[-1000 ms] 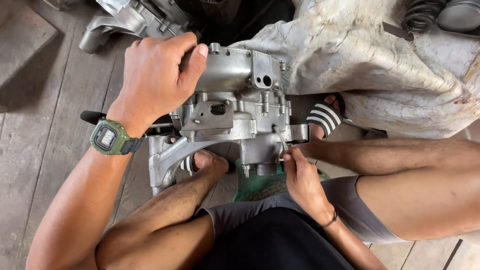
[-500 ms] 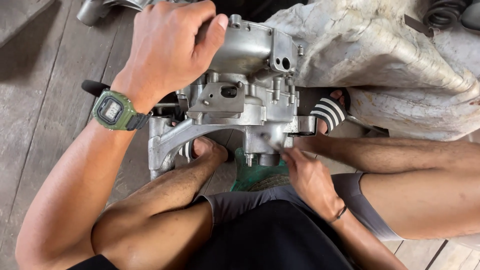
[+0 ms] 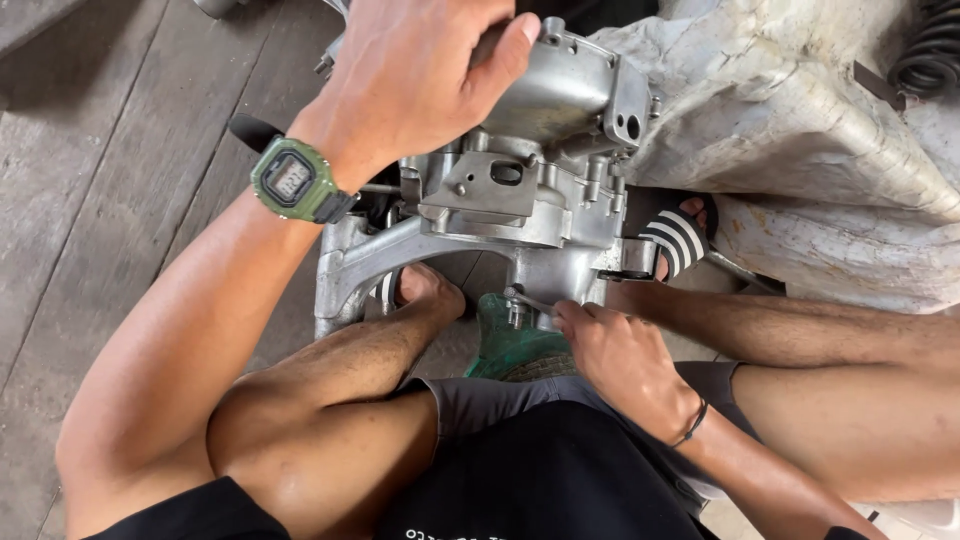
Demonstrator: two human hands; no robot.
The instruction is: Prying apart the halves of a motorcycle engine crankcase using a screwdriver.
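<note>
Holding: your left hand (image 3: 420, 85) clamps down over the top of the grey metal engine casing (image 3: 520, 190).
Casing: it stands on the plank floor (image 3: 120, 180) between your feet.
Right hand (image 3: 615, 355): fingers pinch a thin metal tool (image 3: 530, 300) at the casing's lower edge.
Behind the casing: a crumpled white sack (image 3: 800, 130).

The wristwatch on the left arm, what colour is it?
The wristwatch is olive green with a dark face, seen best in the head view.
</note>
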